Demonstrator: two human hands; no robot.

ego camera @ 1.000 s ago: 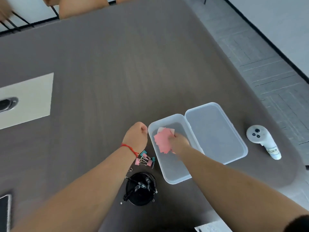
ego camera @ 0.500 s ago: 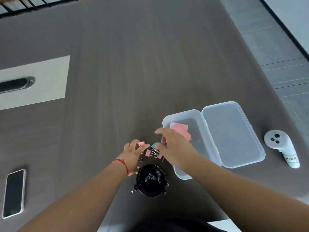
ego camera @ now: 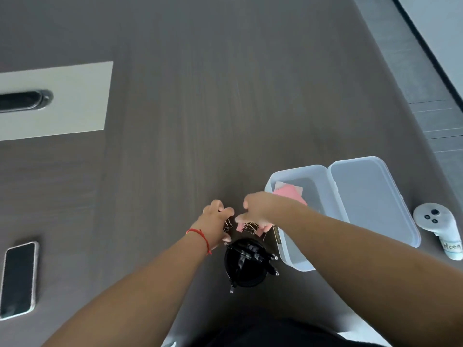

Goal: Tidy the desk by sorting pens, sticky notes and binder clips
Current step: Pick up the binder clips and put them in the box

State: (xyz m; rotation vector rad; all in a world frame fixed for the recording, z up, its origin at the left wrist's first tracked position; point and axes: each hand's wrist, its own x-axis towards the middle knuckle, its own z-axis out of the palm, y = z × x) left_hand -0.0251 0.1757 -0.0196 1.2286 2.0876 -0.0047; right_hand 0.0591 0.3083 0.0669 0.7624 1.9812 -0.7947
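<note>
- Clips (ego camera: 246,227) lie between both hands, just beyond the pen cup (ego camera: 246,264).
- Left hand (ego camera: 217,221) curled on some clips; right hand (ego camera: 260,211) half-closed over the rest, nearer the box (ego camera: 280,246).

Head view, steep downward, close over desk (ego camera: 200,121).

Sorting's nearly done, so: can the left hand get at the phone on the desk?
Probably yes: the phone lies flat on open desk left of the left hand, nothing between them, though that hand is busy with binder clips.
</note>
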